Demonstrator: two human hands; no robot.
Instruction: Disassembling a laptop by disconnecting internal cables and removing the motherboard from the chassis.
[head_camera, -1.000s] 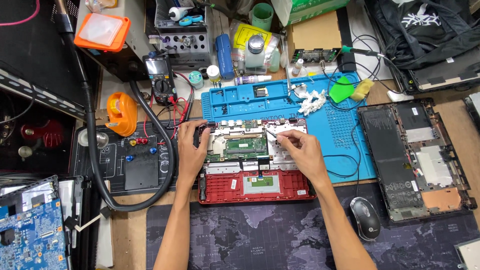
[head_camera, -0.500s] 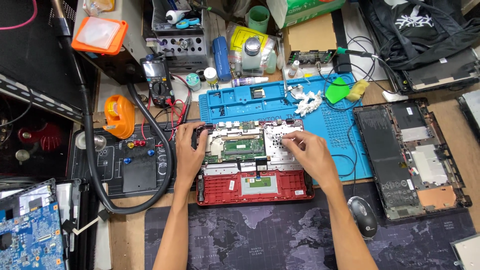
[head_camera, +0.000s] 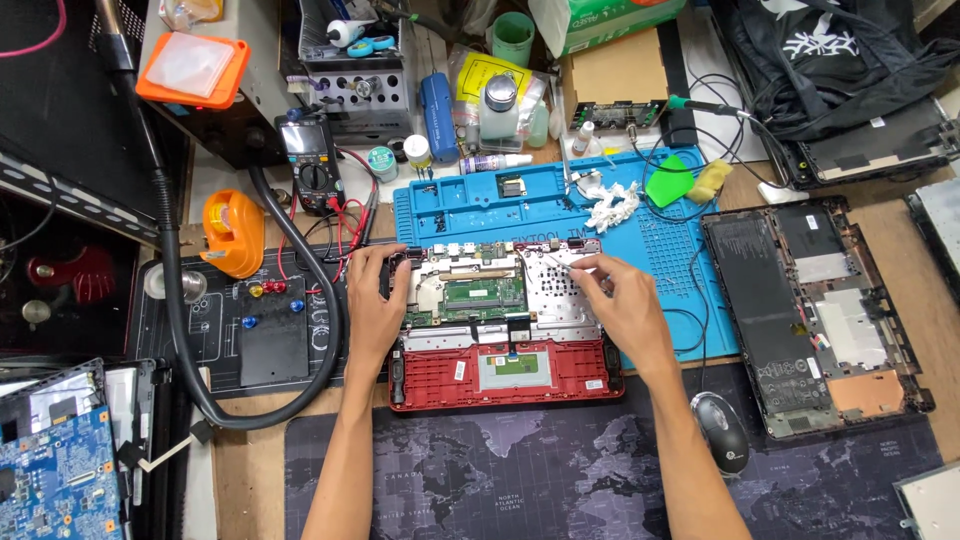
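An opened red laptop base (head_camera: 505, 372) lies before me, its green motherboard (head_camera: 470, 293) and silver keyboard plate exposed. My left hand (head_camera: 375, 305) grips the base's upper left corner, fingers curled over the edge. My right hand (head_camera: 620, 305) rests on the right side of the silver plate and pinches thin tweezers (head_camera: 558, 262), whose tip points up-left toward the top edge of the board.
A blue silicone work mat (head_camera: 560, 200) lies behind the laptop. A separate laptop bottom cover (head_camera: 810, 310) sits at right, a mouse (head_camera: 722, 430) near my right forearm. A black hose (head_camera: 180, 330), multimeter (head_camera: 310, 165) and orange tape dispenser (head_camera: 232, 232) crowd the left.
My right hand has shifted slightly right and down along the silver plate, still holding the tweezers. The left hand stays on the corner.
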